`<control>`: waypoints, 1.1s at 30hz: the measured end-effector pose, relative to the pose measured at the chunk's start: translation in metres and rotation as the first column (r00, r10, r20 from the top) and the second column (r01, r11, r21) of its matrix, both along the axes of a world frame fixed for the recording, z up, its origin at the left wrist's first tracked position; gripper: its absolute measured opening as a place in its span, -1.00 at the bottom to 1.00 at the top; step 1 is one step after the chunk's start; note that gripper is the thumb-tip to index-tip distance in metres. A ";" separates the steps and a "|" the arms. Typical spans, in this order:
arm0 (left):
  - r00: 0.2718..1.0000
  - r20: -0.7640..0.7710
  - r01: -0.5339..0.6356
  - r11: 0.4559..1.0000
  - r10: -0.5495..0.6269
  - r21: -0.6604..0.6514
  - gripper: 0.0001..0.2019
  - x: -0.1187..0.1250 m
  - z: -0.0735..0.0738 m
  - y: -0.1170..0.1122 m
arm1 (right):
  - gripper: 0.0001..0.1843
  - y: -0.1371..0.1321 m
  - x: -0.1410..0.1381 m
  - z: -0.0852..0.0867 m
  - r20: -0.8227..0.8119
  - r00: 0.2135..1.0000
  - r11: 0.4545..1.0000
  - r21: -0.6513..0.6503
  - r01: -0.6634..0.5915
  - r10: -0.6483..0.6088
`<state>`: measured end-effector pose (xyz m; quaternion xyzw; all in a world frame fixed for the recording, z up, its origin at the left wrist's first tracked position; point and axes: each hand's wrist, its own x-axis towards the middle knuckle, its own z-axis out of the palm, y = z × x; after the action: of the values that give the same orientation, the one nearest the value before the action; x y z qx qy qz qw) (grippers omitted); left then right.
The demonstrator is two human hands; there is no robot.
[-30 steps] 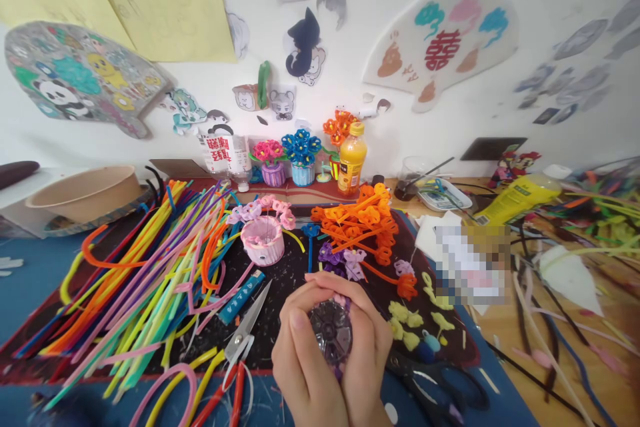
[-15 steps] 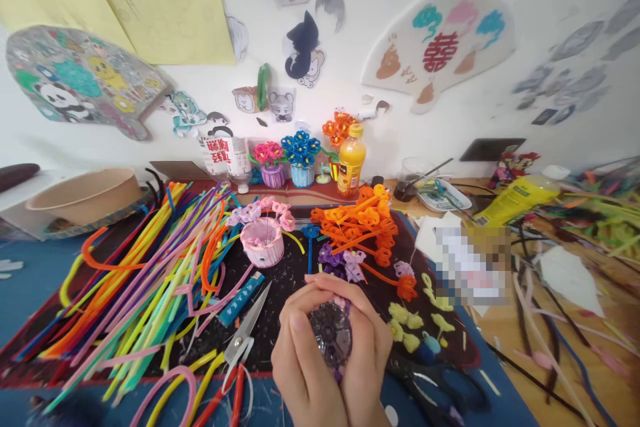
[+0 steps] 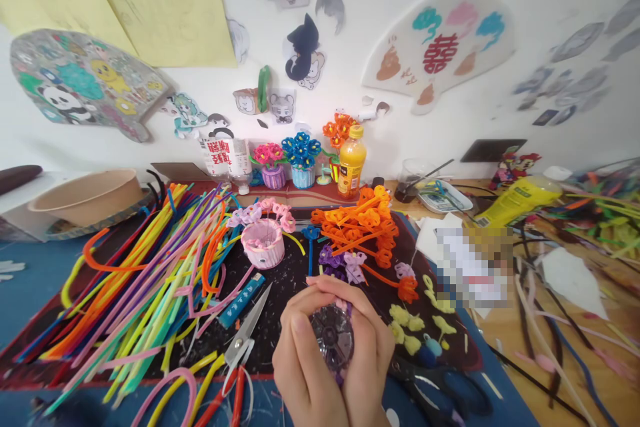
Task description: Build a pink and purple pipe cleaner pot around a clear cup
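Behind the work area stands a white wall (image 3: 340, 90), bearing two yellow sheets (image 3: 170, 0) and, below and to the right, two decorated fan shapes. Next in size, the surface (image 3: 500, 340) is bare wood at the right and blue-covered at the left and front. A dark mat (image 3: 295, 270) with a reddish border lies across its middle. On the mat's left side rests a loose bundle of coloured fuzzy stems (image 3: 150, 280), near a tan basin (image 3: 87, 197). At front centre, the left hand (image 3: 307, 353) and right hand (image 3: 370, 347) are raised over the mat, cupped together, fingers curled inward and overlapping at the far side; both hold one object, itemised below. Ahead of them lies a heap of orange fuzzy flowers (image 3: 367, 217). Black-handled scissors (image 3: 447, 380) lie just right of the right hand, partly beyond the mat's edge; a silver blade (image 3: 250, 327) lies left of the left hand. The held object is a clear, ribbed round piece (image 3: 332, 337), enclosed between both palms, ribbed face toward the camera; pink and purple material shows at its edge. A pink ribbed pot (image 3: 263, 250) stands upright beyond. Smallest noted: a blue pom-pom (image 3: 430, 350), beside yellow-green flowers (image 3: 407, 327).
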<state>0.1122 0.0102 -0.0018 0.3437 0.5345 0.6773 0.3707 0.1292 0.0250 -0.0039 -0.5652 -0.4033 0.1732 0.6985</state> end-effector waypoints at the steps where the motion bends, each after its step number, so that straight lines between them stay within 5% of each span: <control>1: 1.000 -0.003 -0.004 1.000 0.004 0.003 -0.68 0.000 0.002 0.000 | -0.75 0.000 0.000 0.001 0.008 1.000 1.000 -0.013 -0.001 0.001; 9: 0.995 -0.080 -0.054 0.997 0.059 0.062 -0.64 0.010 0.021 0.008 | -0.81 0.000 0.005 0.012 0.090 0.996 0.997 -0.077 -0.023 0.029; 20: 0.986 -0.150 -0.071 0.996 0.079 0.058 -0.70 0.008 -0.021 -0.003 | -0.79 0.001 0.004 0.002 0.149 0.989 0.997 -0.073 0.027 -0.016; 33: 0.989 -0.145 -0.004 0.999 0.010 0.043 -0.73 0.005 -0.012 -0.001 | -0.84 -0.006 0.011 0.018 0.127 0.990 0.994 -0.094 -0.048 0.060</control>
<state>0.1167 0.0089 -0.0137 0.3980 0.5467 0.6630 0.3213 0.1407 0.0188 0.0146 -0.5951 -0.4547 0.1732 0.6397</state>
